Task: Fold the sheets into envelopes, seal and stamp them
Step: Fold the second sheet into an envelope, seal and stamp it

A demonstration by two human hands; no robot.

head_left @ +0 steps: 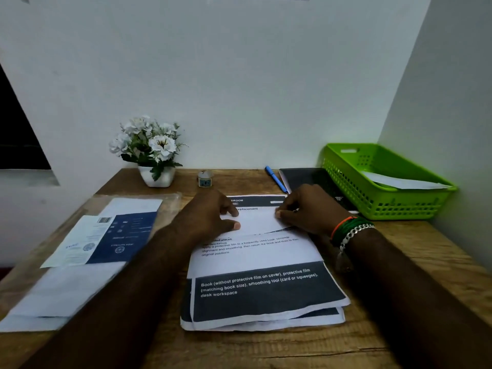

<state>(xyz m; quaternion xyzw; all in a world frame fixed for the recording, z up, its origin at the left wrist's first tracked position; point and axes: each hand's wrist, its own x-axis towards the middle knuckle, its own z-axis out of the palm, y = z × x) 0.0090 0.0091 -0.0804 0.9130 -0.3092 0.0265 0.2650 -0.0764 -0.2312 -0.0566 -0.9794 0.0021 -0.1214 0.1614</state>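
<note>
A stack of printed sheets [261, 288] with dark blocks of white text lies in the middle of the wooden desk [426, 265]. On its far half lies a small white folded sheet [257, 222]. My left hand [210, 217] pinches the folded sheet's left edge between thumb and fingers. My right hand [308, 209], with bracelets at the wrist, pinches its right edge. A small glue pot [204, 179] stands behind them near the wall.
A clear sleeve of papers [87, 251] lies at the left. A pot of white flowers [151, 153] stands at the back. A blue pen [275, 179], a dark notebook [306, 177] and a green basket [386, 203] holding white paper sit at the back right.
</note>
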